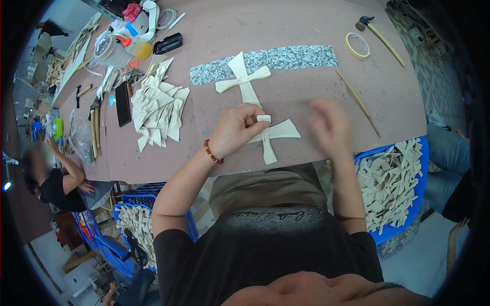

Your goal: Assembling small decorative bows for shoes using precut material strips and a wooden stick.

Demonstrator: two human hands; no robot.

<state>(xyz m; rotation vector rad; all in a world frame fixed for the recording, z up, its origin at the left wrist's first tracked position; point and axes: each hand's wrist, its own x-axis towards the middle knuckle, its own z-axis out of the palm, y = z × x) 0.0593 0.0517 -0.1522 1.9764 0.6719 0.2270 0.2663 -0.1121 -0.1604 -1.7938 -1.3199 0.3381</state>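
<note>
My left hand [236, 125], with a beaded bracelet at its wrist, is closed in a pinch on a cream bow-shaped piece [264, 118]; one pale end sticks up past the thumb. Just under those fingers lies a cream cross-shaped piece [285, 130], partly hidden by the hand. Beyond it, a second cream cross [243, 80] with ribbed side arms rests partly on a speckled grey strip [301, 58]. To the right, my right hand [332, 127] hovers over the table, smeared by motion; its fingers cannot be made out, and no held thing shows.
A heap of cream pieces [159, 104] lies left, beside a black phone [123, 104]. Right are a thin stick [359, 103], a tape roll [357, 45] and a hammer [380, 38]. Blue baskets [421, 178] of similar pieces flank me. Another person [64, 178] sits at left.
</note>
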